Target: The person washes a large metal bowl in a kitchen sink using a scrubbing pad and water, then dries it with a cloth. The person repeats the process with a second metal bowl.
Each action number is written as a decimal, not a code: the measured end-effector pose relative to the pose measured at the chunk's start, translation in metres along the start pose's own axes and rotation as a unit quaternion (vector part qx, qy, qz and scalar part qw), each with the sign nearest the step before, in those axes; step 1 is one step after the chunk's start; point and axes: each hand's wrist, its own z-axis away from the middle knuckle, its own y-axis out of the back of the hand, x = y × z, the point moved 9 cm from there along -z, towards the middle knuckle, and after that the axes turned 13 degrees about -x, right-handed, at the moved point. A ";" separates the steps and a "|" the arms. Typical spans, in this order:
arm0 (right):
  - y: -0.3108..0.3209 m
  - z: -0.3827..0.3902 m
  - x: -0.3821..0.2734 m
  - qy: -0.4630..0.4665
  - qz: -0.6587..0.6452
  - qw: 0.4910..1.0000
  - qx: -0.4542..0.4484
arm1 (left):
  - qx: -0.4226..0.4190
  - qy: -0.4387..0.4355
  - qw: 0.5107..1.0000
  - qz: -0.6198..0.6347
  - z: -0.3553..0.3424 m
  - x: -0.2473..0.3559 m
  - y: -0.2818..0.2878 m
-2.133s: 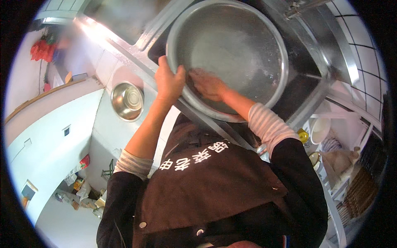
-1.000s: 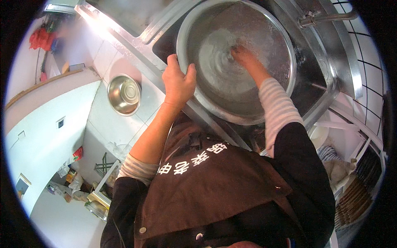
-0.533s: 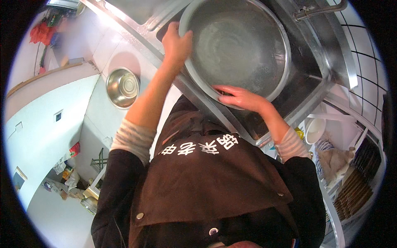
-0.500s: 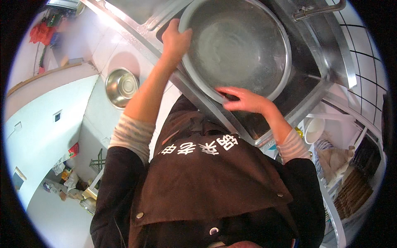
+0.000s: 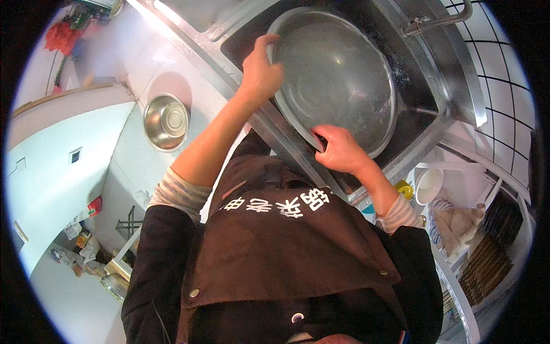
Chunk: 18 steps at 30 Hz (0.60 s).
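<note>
A large round metal basin (image 5: 338, 74) stands tilted in the steel sink (image 5: 415, 117), its inside wet and cloudy-looking. At the basin's left rim, my left hand (image 5: 262, 69) is closed with its fingers around the edge. My right hand (image 5: 342, 150) grips the near rim, thumb and fingers on either side of it. Both sleeves are pushed up, and the forearms reach over the front edge of the sink.
A steel tap (image 5: 438, 23) juts over the sink's far right. A smaller metal bowl (image 5: 166, 122) sits on the pale floor to the left. To the right, a white rack (image 5: 452, 166) holds a white bowl (image 5: 428, 186) and cloths (image 5: 458, 223).
The basin has shifted slightly and tipped, its rim now looking narrower. My right hand has gone from loosely touching the near rim to closing on it. My left hand moved slightly rightward.
</note>
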 end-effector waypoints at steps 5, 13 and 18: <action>0.000 0.031 0.015 -0.053 0.067 0.993 -0.079 | -0.100 0.090 0.962 0.236 -0.027 -0.014 -0.011; 0.073 0.046 -0.007 -0.230 -0.105 0.958 0.139 | -0.232 0.334 0.892 0.196 -0.062 -0.157 -0.115; 0.113 0.049 -0.010 -0.265 -0.310 0.871 0.272 | -0.122 0.354 0.826 0.421 -0.074 -0.141 -0.164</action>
